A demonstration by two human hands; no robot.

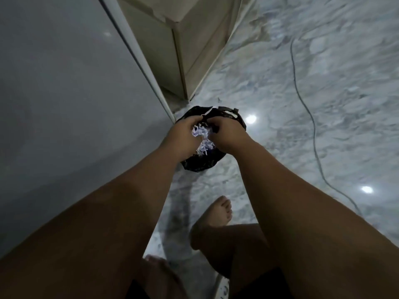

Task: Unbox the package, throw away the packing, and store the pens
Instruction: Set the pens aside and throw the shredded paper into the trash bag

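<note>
Both hands are over a bin (212,145) lined with a black bag, which stands on the marble floor (302,104) just beside the corner of a grey panel (75,104). The left hand (185,134) and right hand (230,132) are cupped together around a wad of shredded paper packing (201,139), fingers curled narrow on it from either side; the packing sits between the palms, directly above the bin mouth, with strands hanging at 6 o'clock of the hands. Judgement: the disposal step is in hand, so the package has probably been opened, and the packing is not yet released into the bin. Storing the pens appears to be outstanding. No pens and no box are in view, so their whereabouts and condition cannot be confirmed. The bin's interior is hidden by the hands, so I cannot tell how full it is. A white scrap at 12 o'clock of the hands, on the bin rim, is too blurred to identify. A cable (311,117) runs across the floor at 3 o'clock, well apart from the bin. The frame is dim and soft throughout.
</note>
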